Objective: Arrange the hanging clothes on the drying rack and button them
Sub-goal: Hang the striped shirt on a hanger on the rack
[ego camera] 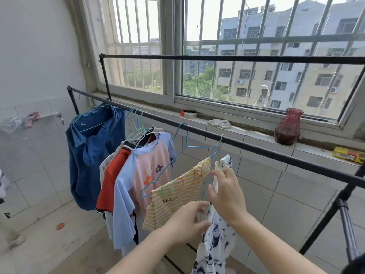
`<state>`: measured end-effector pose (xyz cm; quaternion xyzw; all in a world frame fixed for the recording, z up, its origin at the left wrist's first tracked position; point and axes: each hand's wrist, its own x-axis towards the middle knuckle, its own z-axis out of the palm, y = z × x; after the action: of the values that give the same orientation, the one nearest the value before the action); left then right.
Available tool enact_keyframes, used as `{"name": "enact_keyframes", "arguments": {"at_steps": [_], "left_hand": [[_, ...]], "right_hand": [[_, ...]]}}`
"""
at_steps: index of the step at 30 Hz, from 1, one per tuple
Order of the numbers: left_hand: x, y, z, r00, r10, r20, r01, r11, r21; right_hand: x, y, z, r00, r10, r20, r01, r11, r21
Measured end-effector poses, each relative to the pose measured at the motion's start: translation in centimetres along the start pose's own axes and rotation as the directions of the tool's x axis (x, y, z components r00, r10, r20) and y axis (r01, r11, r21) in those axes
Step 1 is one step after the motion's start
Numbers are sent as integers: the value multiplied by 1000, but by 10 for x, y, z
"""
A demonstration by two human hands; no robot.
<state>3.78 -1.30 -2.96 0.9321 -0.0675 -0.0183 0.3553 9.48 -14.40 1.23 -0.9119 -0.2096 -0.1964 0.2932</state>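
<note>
Reference is taken from the black front rail (197,129) of the drying rack. At the rail's far left end a blue shirt (92,155) is hung. Next to the right along the rail, a pink-and-blue T-shirt (146,171) is hung in front of a bunch of other garments. Further right, a white garment with dark print (215,244) is suspended from the rail on a pale hanger (220,147), with a yellow striped T-shirt (177,194) just beside it on the left. The printed garment's upper edge is pinched below the rail by the curled fingers of the right hand (229,194). Lower down, its front edge is apparently gripped by the left hand (187,220), fingers curled; the exact contact is obscured. A tilted blue hanger (177,161) is hooked on the rail above the yellow T-shirt.
</note>
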Motion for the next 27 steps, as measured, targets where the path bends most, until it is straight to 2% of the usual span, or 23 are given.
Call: {"name": "enact_keyframes", "arguments": {"at_steps": [3, 5, 6, 8, 13, 17, 24, 27], "left_hand": [[9, -14, -16, 980, 19, -200, -5, 997, 72], [18, -28, -30, 928, -23, -372, 78, 988, 132], [22, -37, -38, 903, -64, -424, 135, 981, 139], [28, -58, -54, 884, -159, -440, 230, 967, 112], [43, -115, -83, 931, -269, -245, 310, 939, 148], [53, -152, -90, 968, -250, -23, 250, 956, 155], [57, -178, -100, 988, -139, 68, 134, 989, 69], [57, -182, -106, 979, -141, 150, 140, 990, 21]], "right_hand": [[4, -15, 4, 997, -77, -7, 77, 996, 37], [9, -24, 8, 996, -89, 5, 88, 995, 40], [11, -28, 11, 997, -78, 12, 77, 996, 42], [15, -37, 20, 999, -31, 33, 29, 998, 56], [26, -62, 50, 965, 110, 237, -129, 990, 65], [30, -74, 81, 893, 270, 360, -287, 958, -6], [30, -77, 130, 753, 467, 463, -536, 844, 21], [33, -75, 144, 725, 516, 456, -595, 803, 37]]}}
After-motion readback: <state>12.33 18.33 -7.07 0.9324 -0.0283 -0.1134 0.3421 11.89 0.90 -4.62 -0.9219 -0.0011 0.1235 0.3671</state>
